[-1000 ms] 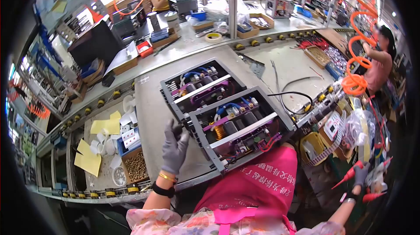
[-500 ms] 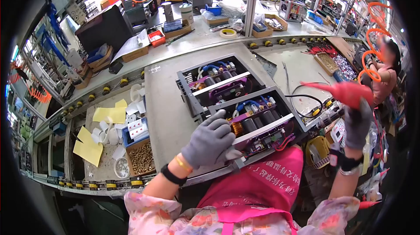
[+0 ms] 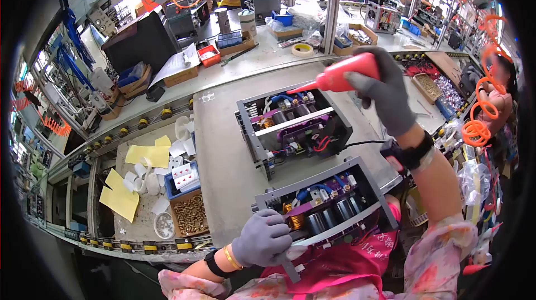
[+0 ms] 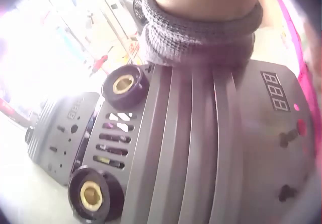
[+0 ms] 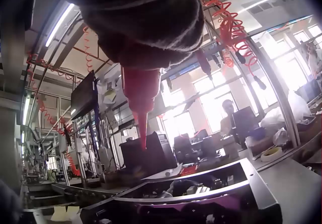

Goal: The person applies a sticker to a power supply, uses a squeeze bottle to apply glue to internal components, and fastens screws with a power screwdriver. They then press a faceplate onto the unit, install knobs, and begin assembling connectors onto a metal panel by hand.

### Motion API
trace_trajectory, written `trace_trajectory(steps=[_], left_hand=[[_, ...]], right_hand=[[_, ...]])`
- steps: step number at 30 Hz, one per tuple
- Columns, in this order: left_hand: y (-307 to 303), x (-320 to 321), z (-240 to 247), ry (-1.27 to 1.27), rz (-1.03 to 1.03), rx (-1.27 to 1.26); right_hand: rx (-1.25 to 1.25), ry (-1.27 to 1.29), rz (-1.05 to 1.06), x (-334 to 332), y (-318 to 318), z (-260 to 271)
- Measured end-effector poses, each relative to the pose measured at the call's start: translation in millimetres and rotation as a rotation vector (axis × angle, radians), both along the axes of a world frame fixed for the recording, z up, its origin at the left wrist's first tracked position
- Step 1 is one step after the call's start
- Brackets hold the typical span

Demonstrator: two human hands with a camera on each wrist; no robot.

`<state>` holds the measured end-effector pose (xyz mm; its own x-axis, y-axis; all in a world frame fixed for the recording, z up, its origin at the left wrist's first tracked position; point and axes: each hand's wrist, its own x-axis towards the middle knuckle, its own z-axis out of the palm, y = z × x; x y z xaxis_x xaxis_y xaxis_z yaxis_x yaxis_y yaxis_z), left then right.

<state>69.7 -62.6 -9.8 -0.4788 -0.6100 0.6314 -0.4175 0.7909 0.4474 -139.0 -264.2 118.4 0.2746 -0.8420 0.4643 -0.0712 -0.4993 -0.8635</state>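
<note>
A gloved left hand (image 3: 262, 238) grips the left end of the nearer open welding machine (image 3: 326, 216), which is tilted at the bench's front edge against the pink apron. Its ridged front panel (image 4: 201, 148) with brass sockets fills the left wrist view; the left fingers are hidden there. My right hand (image 3: 388, 93), also gloved, holds a red squeeze bottle (image 3: 352, 74) by its body. The bottle's thin nozzle (image 5: 143, 131) points at the farther open welding machine (image 3: 296, 121), close over the blue wires inside its far edge.
Left of the board lie a box of brass screws (image 3: 190, 213), a blue tray of white parts (image 3: 181, 177) and yellow paper (image 3: 120, 194). A black cable (image 3: 363, 142) runs right from the farther machine. An orange coiled hose (image 3: 477, 132) hangs at the right.
My right hand has brought the red bottle up from the lower right and across to the farther machine. The left hand has taken hold of the nearer machine, now nearer me and apart from the other.
</note>
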Motion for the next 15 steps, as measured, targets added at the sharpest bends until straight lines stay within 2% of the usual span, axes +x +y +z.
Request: trace_trajectory(steps=[1,2,5,7,11,15], left_hand=[[0.3,3.5,0.4,0.034,-0.017,0.01],[0.6,7.8,1.4,0.126,-0.024,0.067],[-5.3,27.7,-17.2,0.477,0.336,0.154],[-7.9,33.1,-13.8,0.824,0.654,0.5],[-29.6,56.3,-30.9,0.799,0.562,0.598],[-53.3,69.9,-42.5,0.715,0.582,0.75]], right_hand=[[0.007,0.03,0.015,12.9,-7.4,-4.8],[-0.09,0.04,0.02,25.1,-22.5,-19.2],[-0.326,0.127,-0.002,61.3,-41.2,-46.7],[-0.305,0.168,0.024,76.1,-36.8,-50.1],[-0.32,0.151,0.069,99.7,-41.1,-68.4],[-0.359,0.144,0.074,109.7,-45.0,-77.1]])
